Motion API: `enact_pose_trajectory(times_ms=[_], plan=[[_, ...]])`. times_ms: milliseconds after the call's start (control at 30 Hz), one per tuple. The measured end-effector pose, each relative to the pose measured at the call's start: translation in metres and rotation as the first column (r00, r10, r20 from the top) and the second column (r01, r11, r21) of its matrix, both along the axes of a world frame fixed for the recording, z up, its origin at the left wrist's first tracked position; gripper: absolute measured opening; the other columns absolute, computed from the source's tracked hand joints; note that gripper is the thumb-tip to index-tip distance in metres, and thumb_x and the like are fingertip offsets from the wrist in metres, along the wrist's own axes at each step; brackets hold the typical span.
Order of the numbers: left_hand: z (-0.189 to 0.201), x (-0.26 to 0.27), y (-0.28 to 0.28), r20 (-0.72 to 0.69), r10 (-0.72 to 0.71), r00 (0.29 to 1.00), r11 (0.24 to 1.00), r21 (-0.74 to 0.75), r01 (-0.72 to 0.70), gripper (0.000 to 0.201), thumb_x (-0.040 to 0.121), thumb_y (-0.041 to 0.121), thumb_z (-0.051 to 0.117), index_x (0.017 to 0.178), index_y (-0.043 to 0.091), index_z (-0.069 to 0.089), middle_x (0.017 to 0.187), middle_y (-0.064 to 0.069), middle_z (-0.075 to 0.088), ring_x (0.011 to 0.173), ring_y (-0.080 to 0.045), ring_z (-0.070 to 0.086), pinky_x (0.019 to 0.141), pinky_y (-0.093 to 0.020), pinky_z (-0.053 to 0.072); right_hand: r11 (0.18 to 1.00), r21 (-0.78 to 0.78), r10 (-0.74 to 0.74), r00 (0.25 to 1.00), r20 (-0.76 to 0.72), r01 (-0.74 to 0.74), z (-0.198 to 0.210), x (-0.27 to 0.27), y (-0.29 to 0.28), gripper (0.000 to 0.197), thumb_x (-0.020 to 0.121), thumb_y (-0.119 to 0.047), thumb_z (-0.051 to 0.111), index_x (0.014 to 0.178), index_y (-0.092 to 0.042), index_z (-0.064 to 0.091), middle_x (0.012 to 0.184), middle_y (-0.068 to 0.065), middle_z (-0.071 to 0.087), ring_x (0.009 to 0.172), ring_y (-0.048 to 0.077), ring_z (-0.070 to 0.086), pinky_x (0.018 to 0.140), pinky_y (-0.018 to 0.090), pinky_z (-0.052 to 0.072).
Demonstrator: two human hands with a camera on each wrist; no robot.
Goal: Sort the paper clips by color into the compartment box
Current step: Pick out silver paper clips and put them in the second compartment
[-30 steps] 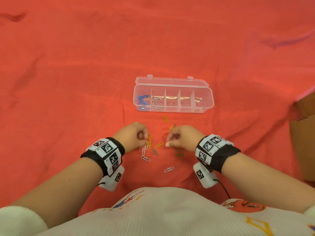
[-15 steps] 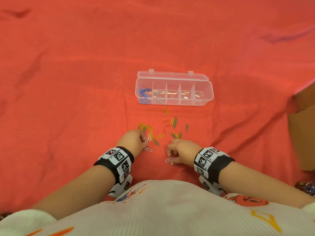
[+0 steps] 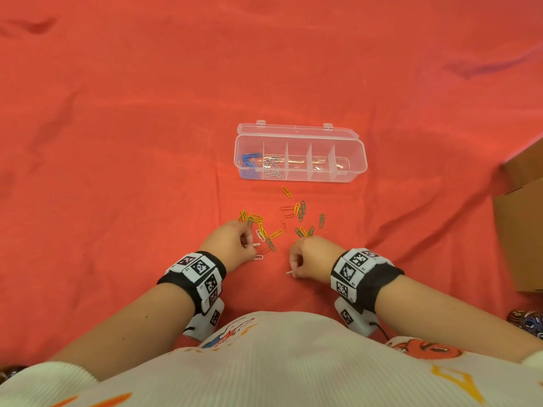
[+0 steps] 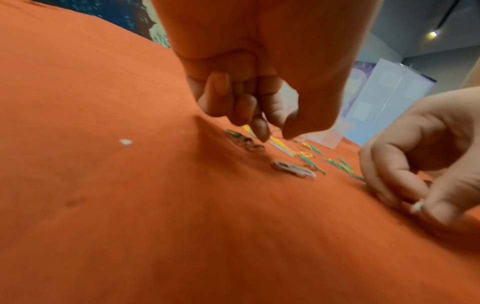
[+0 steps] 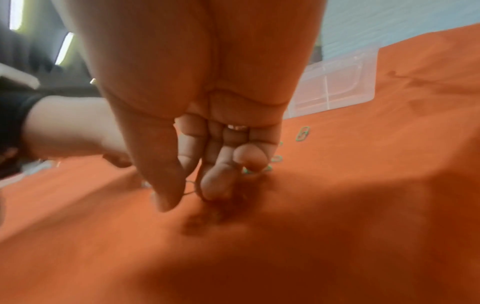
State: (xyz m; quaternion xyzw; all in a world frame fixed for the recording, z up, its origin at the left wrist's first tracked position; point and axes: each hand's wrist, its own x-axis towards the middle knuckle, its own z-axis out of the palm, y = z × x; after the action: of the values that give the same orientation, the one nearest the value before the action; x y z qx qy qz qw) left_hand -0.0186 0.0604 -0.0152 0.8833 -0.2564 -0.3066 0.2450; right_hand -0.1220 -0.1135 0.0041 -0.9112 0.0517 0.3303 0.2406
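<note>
A clear compartment box [image 3: 349,148] lies open on the red cloth, with blue clips [image 3: 248,161] in its leftmost cell and white clips [image 3: 273,168] in the one beside it. Loose yellow, green, red and white paper clips [image 3: 276,223] are scattered in front of it. My left hand [image 3: 248,245] sits at the pile's near left edge, fingers curled, pinching a white clip [image 3: 255,245]. In the left wrist view its fingertips [image 4: 259,131] hover just over the clips. My right hand [image 3: 293,271] is nearer my body and pinches another white clip [image 4: 417,206] between thumb and fingers [image 5: 215,185].
A brown cardboard box [image 3: 520,230] stands at the right edge of the cloth. A dark patterned object [image 3: 526,320] shows at the lower right. One white clip [image 3: 258,257] lies just before my left hand. The cloth has soft wrinkles.
Both hands have drawn back from the pile toward my body. The right hand reached the lone white clip lying near me and now pinches it.
</note>
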Motion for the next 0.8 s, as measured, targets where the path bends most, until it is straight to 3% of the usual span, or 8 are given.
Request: enact_pose_trajectory(times_ms=[100, 167, 233, 300, 400, 533, 667, 800], plan=[[0.003, 0.007, 0.011, -0.044, -0.014, 0.999, 0.999, -0.050, 0.012, 0.024, 0.068, 0.009, 0.061, 0.064, 0.029, 0.049, 0.065, 0.009, 0.054, 0.052, 0.000, 0.048, 0.061, -0.024, 0.041, 0.979, 0.102, -0.183, 0.980, 0.075, 0.175, 0.006, 0.014, 0.002, 0.012, 0.079, -0.010, 0.064, 0.090, -0.013, 0.068, 0.087, 0.005, 0.070, 0.075, 0.011, 0.054, 0.067, 0.020, 0.037], [0.005, 0.009, 0.018, -0.080, -0.064, 0.995, 0.997, -0.047, 0.060, 0.027, 0.070, 0.007, 0.060, 0.065, 0.031, 0.050, 0.064, 0.010, 0.052, 0.051, 0.002, 0.048, 0.060, -0.021, 0.038, 0.952, 0.146, -0.288, 0.950, 0.119, 0.270, 0.005, 0.024, 0.007, 0.020, 0.081, -0.010, 0.064, 0.100, -0.014, 0.066, 0.093, 0.006, 0.072, 0.076, 0.011, 0.053, 0.068, 0.020, 0.035], [0.006, 0.009, 0.022, -0.068, -0.126, 0.990, 0.992, -0.020, 0.125, 0.022, 0.074, 0.008, 0.059, 0.072, 0.029, 0.061, 0.069, 0.012, 0.050, 0.056, 0.001, 0.046, 0.066, -0.021, 0.037, 0.942, 0.146, -0.322, 0.939, 0.123, 0.304, 0.002, 0.033, 0.016, 0.026, 0.082, -0.013, 0.064, 0.108, -0.016, 0.066, 0.097, 0.006, 0.072, 0.079, 0.013, 0.055, 0.073, 0.021, 0.039], [0.005, 0.007, 0.024, -0.032, -0.176, 0.984, 0.984, 0.001, 0.176, 0.020, 0.079, 0.010, 0.058, 0.086, 0.022, 0.071, 0.080, 0.010, 0.051, 0.067, -0.005, 0.048, 0.073, -0.019, 0.037, 0.948, 0.104, -0.311, 0.942, 0.127, 0.299, -0.002, 0.039, 0.024, 0.026, 0.084, -0.019, 0.064, 0.110, -0.018, 0.067, 0.103, 0.006, 0.072, 0.090, 0.018, 0.061, 0.083, 0.024, 0.044], [0.004, 0.002, 0.024, -0.010, -0.191, 0.982, 0.981, 0.025, 0.191, 0.023, 0.081, 0.014, 0.059, 0.098, 0.020, 0.072, 0.096, -0.002, 0.060, 0.085, -0.016, 0.057, 0.082, -0.020, 0.042, 0.963, 0.016, -0.267, 0.957, 0.115, 0.267, -0.010, 0.046, 0.033, 0.028, 0.086, -0.023, 0.060, 0.114, -0.021, 0.066, 0.114, 0.005, 0.069, 0.109, 0.022, 0.061, 0.093, 0.030, 0.047], [0.000, -0.002, 0.020, -0.017, -0.251, 0.968, 0.959, 0.128, 0.252, 0.030, 0.078, 0.033, 0.067, 0.106, 0.021, 0.067, 0.108, -0.005, 0.058, 0.102, -0.020, 0.056, 0.090, -0.032, 0.045, 0.985, -0.089, -0.139, 0.981, 0.133, 0.151, -0.012, 0.046, 0.036, 0.027, 0.088, -0.023, 0.053, 0.112, -0.023, 0.066, 0.119, 0.004, 0.063, 0.111, 0.026, 0.058, 0.091, 0.035, 0.047], [-0.005, -0.005, 0.015, 0.033, -0.233, 0.972, 0.962, 0.156, 0.225, 0.027, 0.078, 0.036, 0.067, 0.100, 0.021, 0.066, 0.106, -0.001, 0.056, 0.101, -0.019, 0.056, 0.084, -0.033, 0.045, 0.989, -0.124, -0.063, 0.988, 0.143, 0.081, -0.010, 0.039, 0.034, 0.022, 0.088, -0.024, 0.053, 0.103, -0.024, 0.068, 0.113, 0.002, 0.060, 0.108, 0.024, 0.057, 0.088, 0.035, 0.046], [-0.009, -0.010, 0.009, 0.061, -0.212, 0.975, 0.968, 0.151, 0.201, 0.020, 0.079, 0.037, 0.063, 0.091, 0.021, 0.066, 0.104, -0.001, 0.057, 0.099, -0.019, 0.057, 0.082, -0.035, 0.048, 0.986, -0.128, -0.095, 0.988, 0.119, 0.110, -0.009, 0.040, 0.032, 0.016, 0.085, -0.027, 0.059, 0.098, -0.022, 0.068, 0.111, 0.002, 0.062, 0.106, 0.023, 0.058, 0.086, 0.032, 0.045]])
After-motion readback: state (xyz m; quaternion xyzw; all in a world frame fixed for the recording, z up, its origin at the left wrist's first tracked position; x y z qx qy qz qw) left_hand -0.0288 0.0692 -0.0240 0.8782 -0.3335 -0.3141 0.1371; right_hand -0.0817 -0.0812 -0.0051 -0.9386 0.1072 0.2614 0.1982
